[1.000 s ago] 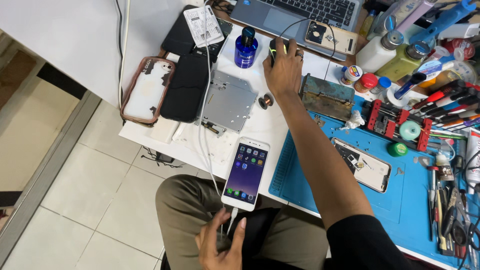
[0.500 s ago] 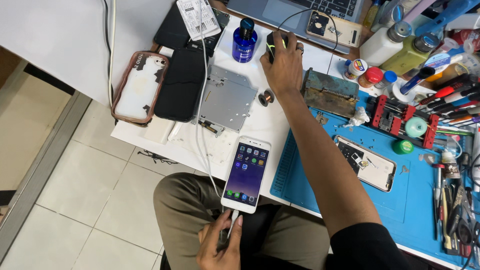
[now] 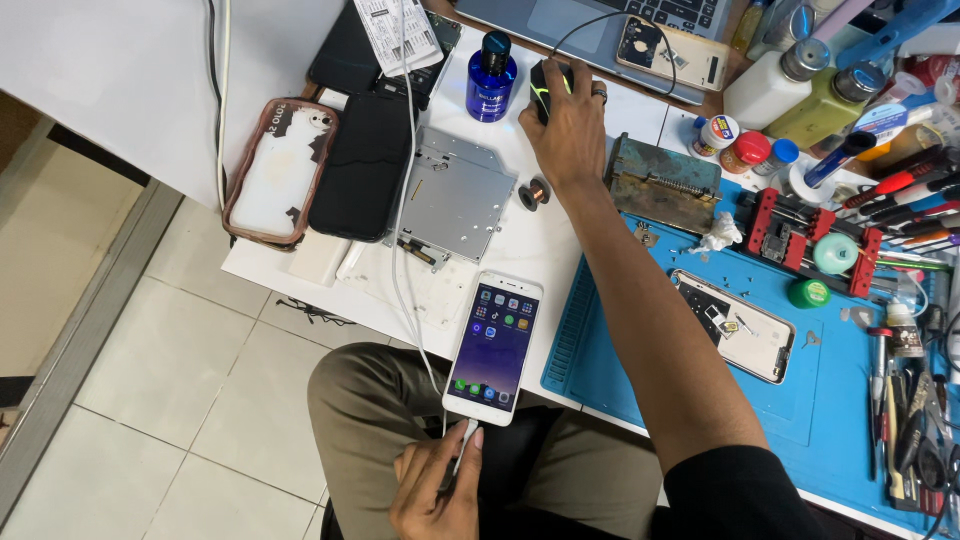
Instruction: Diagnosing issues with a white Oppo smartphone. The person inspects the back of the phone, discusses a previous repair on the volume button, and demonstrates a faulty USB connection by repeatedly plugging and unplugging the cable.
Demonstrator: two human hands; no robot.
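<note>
My right hand (image 3: 567,125) rests on a black computer mouse (image 3: 541,90) at the far side of the white table (image 3: 540,240), fingers curled over it. My left hand (image 3: 435,490) sits low over my lap and pinches the plug of a white cable (image 3: 403,230) at the bottom of a white smartphone (image 3: 493,346). The phone lies at the table's near edge with its screen lit and showing app icons. The cable runs from the phone up across the table.
A metal plate (image 3: 455,195), a black case (image 3: 363,165) and a pink-rimmed phone case (image 3: 278,170) lie left. A blue bottle (image 3: 491,78) stands by the mouse. The blue mat (image 3: 800,420) holds an opened phone (image 3: 735,325), a clamp, tools and bottles. A laptop (image 3: 600,20) sits behind.
The view has shifted slightly down and left. My right hand stays on the mouse and my left hand stays at the phone's cable plug.
</note>
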